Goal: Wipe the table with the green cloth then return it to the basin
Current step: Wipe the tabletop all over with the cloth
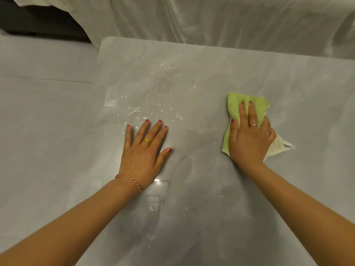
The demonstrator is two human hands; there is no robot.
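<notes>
The green cloth (242,103) lies bunched on the right part of the grey table (211,77), a pale corner of it sticking out to the right. My right hand (249,139) presses flat on top of the cloth, fingers spread over it. My left hand (144,148) rests palm down on the bare tabletop near the middle, fingers apart, holding nothing. Water drops (153,104) are scattered on the table just beyond my left fingertips. No basin is in view.
White draped fabric (211,20) hangs behind the table's far edge. Grey floor (38,112) shows to the left of the table, with a dark gap (38,22) at the top left. More wet streaks (153,208) lie between my forearms.
</notes>
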